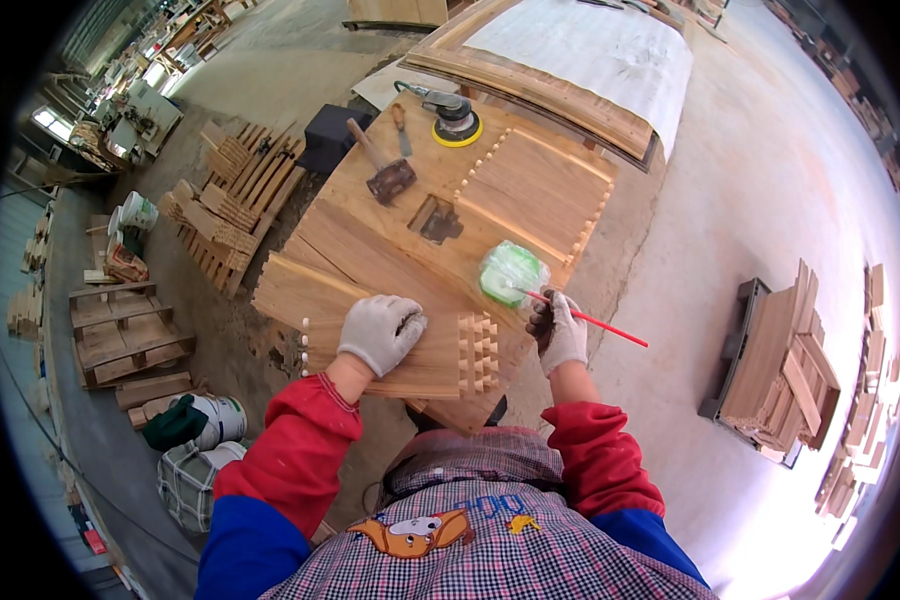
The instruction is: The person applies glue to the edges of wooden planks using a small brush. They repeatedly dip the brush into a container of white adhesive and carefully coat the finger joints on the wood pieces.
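Your right grip is closed around a thin red stick, its left end reaching a green-and-white plastic tub on the right side of the desk. Your left grip rests with curled fingers on the near boards; you can't be seen to pinch anything there, though the underside of that hand is hidden. As far as shows, the interlocking teeth are already cut at the ends of the near boards, and those at their right end stand open, unjoined. To the far right lies a panel with toothed edges, apart from them. The joining seems left to do: the mallet lies untouched at the far left, near the sander. Whether any teeth are coated, you can't tell from here.
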Tool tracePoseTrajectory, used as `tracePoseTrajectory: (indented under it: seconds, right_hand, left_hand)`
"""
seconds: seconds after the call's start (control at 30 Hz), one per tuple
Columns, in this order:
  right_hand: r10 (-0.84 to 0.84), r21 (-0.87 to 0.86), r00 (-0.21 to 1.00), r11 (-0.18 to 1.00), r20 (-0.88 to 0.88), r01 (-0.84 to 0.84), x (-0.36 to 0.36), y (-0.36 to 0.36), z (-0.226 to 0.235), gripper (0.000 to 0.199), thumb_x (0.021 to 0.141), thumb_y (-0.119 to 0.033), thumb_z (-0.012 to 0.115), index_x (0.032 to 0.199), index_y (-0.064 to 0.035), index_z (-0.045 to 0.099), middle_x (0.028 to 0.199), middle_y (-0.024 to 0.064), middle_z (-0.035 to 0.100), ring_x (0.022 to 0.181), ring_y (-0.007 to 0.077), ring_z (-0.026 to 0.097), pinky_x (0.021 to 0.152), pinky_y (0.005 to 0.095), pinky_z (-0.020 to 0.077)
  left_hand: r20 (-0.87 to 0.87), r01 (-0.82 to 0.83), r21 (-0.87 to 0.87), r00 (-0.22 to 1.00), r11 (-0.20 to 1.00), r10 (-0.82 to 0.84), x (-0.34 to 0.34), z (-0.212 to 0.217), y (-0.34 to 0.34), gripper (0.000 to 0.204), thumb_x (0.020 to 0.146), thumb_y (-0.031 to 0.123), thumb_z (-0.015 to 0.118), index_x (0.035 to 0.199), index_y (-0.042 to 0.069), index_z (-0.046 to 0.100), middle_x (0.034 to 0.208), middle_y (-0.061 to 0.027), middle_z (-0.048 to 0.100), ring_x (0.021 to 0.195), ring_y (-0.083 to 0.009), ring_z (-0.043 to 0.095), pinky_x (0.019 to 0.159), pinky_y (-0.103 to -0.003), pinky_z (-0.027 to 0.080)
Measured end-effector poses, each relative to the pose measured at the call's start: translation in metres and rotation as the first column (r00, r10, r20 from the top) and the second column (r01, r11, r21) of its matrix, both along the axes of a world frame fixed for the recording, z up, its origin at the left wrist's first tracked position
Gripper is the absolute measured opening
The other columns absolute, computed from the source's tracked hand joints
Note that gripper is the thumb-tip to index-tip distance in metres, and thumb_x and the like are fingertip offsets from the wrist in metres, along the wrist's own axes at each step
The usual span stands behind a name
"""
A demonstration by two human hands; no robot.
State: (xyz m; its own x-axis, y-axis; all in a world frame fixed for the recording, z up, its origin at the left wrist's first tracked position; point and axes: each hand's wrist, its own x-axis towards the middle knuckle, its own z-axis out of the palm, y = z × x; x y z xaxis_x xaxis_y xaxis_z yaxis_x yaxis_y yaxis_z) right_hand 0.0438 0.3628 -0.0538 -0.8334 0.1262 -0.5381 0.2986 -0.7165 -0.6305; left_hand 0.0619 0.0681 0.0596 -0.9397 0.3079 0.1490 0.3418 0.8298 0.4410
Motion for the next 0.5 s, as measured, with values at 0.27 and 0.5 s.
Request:
tracePoseTrajectory:
  seconds: [0.27, 0.5]
  right_hand:
    - [-0.019, -0.226, 0.996, 0.974, 0.082, 0.037, 0.002, 0.006, -0.009, 0.020, 0.103, -0.026, 0.060, 0.113, -0.0093, 0.064, 0.085, 0.0094, 0.069, 0.063, 0.0225, 0.066, 0.057, 0.0371, 0.0570]
    - [-0.017, -0.320, 0.994, 0.946, 0.106, 0.050, 0.011, 0.003, -0.002, 0.015, 0.100, -0.022, 0.062, 0.111, -0.0111, 0.065, 0.087, 0.0076, 0.071, 0.071, 0.0224, 0.067, 0.060, 0.0361, 0.0570]
  left_hand:
    - [-0.002, -0.010, -0.012, 1.000, 1.000, 0.010, 0.000, 0.000, 0.001, 0.021, 0.089, 0.030, 0.064, 0.090, 0.009, 0.071, 0.089, -0.0113, 0.071, 0.087, -0.0346, 0.066, 0.078, -0.047, 0.050]
    - [-0.008, -0.017, -0.003, 1.000, 1.000, 0.017, 0.000, 0.000, 0.001, 0.021, 0.089, 0.029, 0.065, 0.090, 0.009, 0.070, 0.089, -0.0114, 0.071, 0.087, -0.0347, 0.066, 0.078, -0.046, 0.050]
